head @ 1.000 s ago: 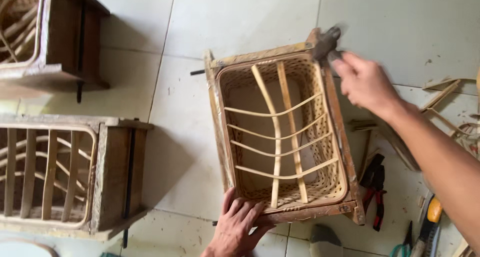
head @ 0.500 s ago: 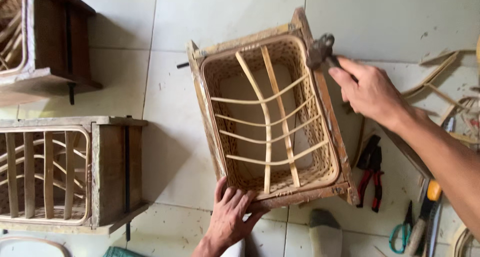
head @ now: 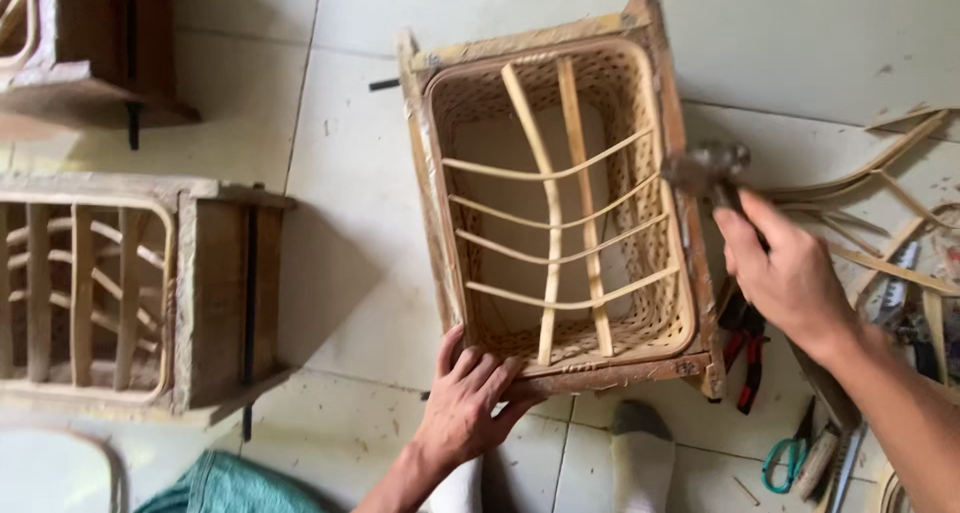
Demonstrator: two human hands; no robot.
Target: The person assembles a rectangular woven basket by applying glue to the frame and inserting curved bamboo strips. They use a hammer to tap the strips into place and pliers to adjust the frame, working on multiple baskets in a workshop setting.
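Note:
A woven rattan basket sits inside a square wooden frame mould (head: pixel 432 163) on the tiled floor, with thin bamboo ribs (head: pixel 552 213) crossing its opening. My left hand (head: pixel 468 398) presses flat on the frame's near bottom-left corner. My right hand (head: pixel 785 273) grips a hammer (head: pixel 708 169); its blurred metal head hovers at the frame's right edge, about halfway along.
Two more wooden frame moulds lie at the left (head: pixel 215 303) and top left (head: pixel 100 43). Bamboo strips (head: pixel 870 183) are scattered at the right. Red-handled pliers (head: pixel 748 358), green-handled scissors (head: pixel 785 453) and other tools lie at the lower right. A grey-socked foot (head: pixel 640 463) rests below the frame.
My right hand with the hammer has moved down the frame's right edge from the top right corner to its middle. The left hand stays on the bottom edge.

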